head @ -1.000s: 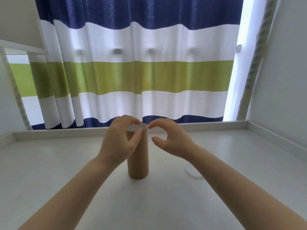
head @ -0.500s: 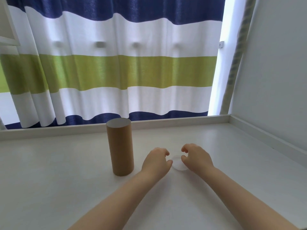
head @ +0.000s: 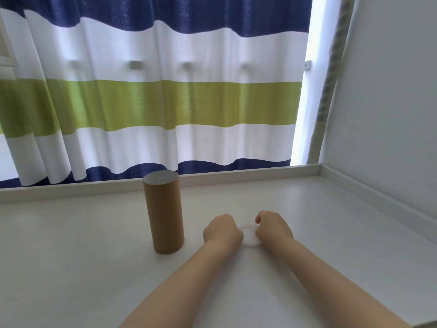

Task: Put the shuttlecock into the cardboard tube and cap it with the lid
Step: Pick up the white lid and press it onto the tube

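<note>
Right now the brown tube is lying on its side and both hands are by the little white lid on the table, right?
Not quite. The head view shows the brown tube standing upright. Both the left hand and right hand are at the white lid on the table.

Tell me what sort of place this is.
Probably a room at home, at a white desk or sill set against a window. A striped curtain hangs behind it with daylight at its edge, and a plain wall closes the right side.
</note>
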Demonstrator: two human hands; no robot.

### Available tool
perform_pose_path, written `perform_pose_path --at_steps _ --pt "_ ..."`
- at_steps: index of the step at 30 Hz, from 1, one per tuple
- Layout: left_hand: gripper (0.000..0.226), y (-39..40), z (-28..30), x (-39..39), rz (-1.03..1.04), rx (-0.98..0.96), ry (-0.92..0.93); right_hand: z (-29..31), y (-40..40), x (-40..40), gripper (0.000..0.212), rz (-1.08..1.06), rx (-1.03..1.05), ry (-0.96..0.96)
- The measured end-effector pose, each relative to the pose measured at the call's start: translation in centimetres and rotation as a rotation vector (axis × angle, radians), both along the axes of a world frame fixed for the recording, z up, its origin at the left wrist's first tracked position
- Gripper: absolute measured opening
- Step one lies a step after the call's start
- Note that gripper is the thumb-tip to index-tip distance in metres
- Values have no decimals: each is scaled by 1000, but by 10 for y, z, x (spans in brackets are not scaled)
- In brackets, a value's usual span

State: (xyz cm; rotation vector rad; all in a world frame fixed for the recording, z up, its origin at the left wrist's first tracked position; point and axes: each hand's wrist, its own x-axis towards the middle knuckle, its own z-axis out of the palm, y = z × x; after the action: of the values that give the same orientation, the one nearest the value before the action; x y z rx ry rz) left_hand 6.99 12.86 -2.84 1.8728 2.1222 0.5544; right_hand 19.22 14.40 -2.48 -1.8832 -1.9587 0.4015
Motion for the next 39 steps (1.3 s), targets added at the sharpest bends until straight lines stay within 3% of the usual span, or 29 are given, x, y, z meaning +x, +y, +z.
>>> perform_pose_path --at_steps 8,13,16,20,23,30,34,39 --pt "78 -15 16 -13 -177 156 -324 15 -3 -3 21 29 15 475" --pt "76 -35 44 -26 -183 339 -410 39 -16 -13 18 137 85 662" --pt "69 -53 65 -34 -218 512 -355 55 -28 -17 14 263 124 868" --pt "70 -74 92 -51 -220 717 -266 79 -46 -24 22 571 103 1039" --pt "75 -81 106 -70 -178 761 -279 93 -50 -37 33 658 67 1107" --pt "87 -83 119 -120 -111 714 -415 112 -42 -84 42 719 70 1069" --pt "64 -70 110 -144 -70 659 -410 110 -35 -106 45 672 114 946" --pt "56 -59 98 -159 -43 605 -385 103 -27 -121 46 633 148 796"
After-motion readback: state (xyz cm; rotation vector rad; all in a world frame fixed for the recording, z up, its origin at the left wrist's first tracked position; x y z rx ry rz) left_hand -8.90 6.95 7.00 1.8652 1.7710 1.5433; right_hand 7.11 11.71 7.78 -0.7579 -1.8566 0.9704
